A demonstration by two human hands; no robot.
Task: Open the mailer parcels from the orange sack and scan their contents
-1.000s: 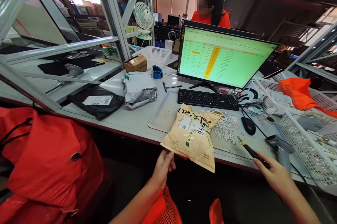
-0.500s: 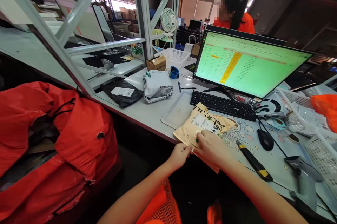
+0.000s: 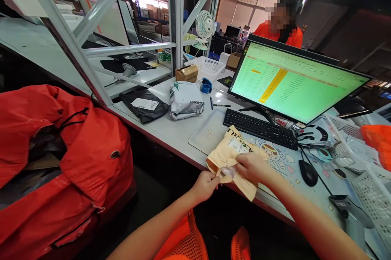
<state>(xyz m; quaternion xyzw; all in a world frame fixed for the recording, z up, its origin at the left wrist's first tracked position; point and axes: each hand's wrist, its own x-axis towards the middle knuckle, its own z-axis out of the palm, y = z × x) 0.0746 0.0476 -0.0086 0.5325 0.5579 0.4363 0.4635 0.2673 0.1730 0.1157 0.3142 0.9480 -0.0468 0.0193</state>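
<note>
A yellow mailer bag (image 3: pixel 224 146) with black lettering and a white label lies at the desk's front edge. Its near end gapes, and something pale and crinkled (image 3: pixel 229 171) shows in the opening. On the left side of that mouth, my left hand (image 3: pixel 207 184) pinches the bag's edge. My right hand (image 3: pixel 251 166) grips the other side of the opening, its fingertips partly hidden by the bag. A loose flap of the bag hangs over the desk edge below my right hand.
Behind the bag are a keyboard (image 3: pixel 259 127) and a monitor (image 3: pixel 296 80), with a mouse (image 3: pixel 308 172) to the right. Black (image 3: pixel 145 105) and white (image 3: pixel 185 99) parcels lie left. A large red sack (image 3: pixel 100 162) stands beside the desk. A person in orange (image 3: pixel 295 38) is beyond the monitor.
The near end of the mailer bag has come open between my hands, and pale contents now show. My right hand has shifted slightly right. The utility knife beside it no longer shows.
</note>
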